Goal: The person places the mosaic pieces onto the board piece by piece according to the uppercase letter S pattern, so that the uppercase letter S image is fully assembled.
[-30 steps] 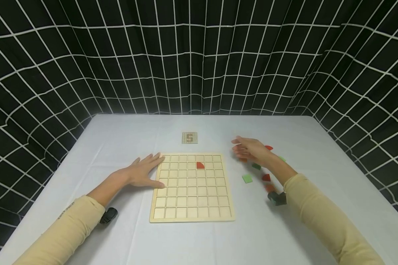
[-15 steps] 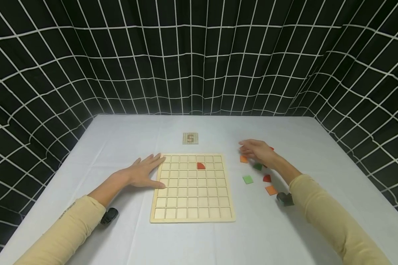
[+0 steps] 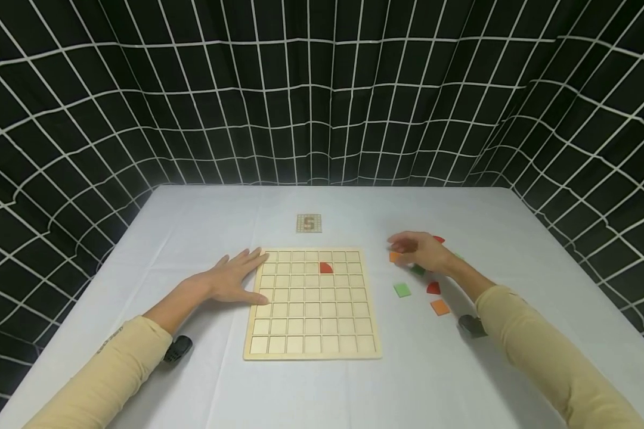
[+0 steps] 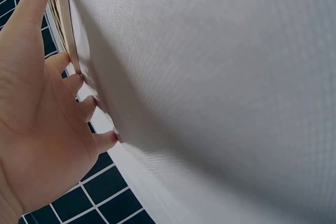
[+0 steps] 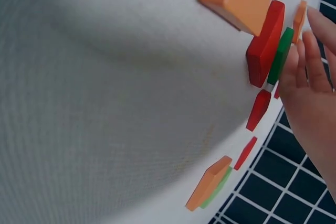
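Observation:
My left hand (image 3: 231, 280) rests with spread, straight fingers on the left edge of a light wooden grid board (image 3: 312, 357). In the left wrist view, the fingertips lie along the board's edge. A red quarter-circle tile (image 3: 326, 268) sits in one square of the board's second row from the back. To the board's right, my right hand (image 3: 424, 250) is low over the loose tiles, fingers bent, thumb and fingertips right at an orange square tile (image 3: 394, 257). The right wrist view shows that orange tile (image 5: 299, 22) beside the fingers. Part of a dark green tile (image 3: 418, 270) shows under the hand.
Near the right hand lie a light green square tile (image 3: 402, 289), a red quarter-circle tile (image 3: 433, 288), another orange tile (image 3: 440, 307) and a red tile (image 3: 439, 239) behind the wrist. A small pattern card (image 3: 308, 223) lies behind the board. A grid-lined black curtain (image 3: 322, 95) surrounds the table.
My right hand has moved back to the right and slightly nearer, lowering toward the orange tile, its fingers more bent. The left hand and the board stay in place.

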The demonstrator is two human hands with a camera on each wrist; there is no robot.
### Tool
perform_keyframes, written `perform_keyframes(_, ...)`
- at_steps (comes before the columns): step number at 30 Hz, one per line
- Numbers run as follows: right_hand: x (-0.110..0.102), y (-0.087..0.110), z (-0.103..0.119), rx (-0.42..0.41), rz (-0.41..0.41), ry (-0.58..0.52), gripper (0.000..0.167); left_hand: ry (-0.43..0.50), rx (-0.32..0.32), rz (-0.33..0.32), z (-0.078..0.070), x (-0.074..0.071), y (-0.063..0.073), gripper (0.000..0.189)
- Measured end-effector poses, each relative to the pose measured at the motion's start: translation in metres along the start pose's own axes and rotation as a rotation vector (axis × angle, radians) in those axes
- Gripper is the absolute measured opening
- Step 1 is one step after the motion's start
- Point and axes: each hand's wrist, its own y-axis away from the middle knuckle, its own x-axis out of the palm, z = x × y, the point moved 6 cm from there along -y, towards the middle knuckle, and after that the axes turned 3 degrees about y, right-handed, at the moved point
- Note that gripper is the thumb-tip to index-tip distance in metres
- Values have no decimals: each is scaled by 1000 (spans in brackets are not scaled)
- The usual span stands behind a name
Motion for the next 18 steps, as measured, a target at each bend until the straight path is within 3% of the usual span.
perform_keyframes(8,4,-2,3,-13,-16,96,40,0,6,-2,-1,0,0,105)
perform_keyframes(18,3,-2,12,-86,45,151,36,4,7,-2,1,1,-1,106)
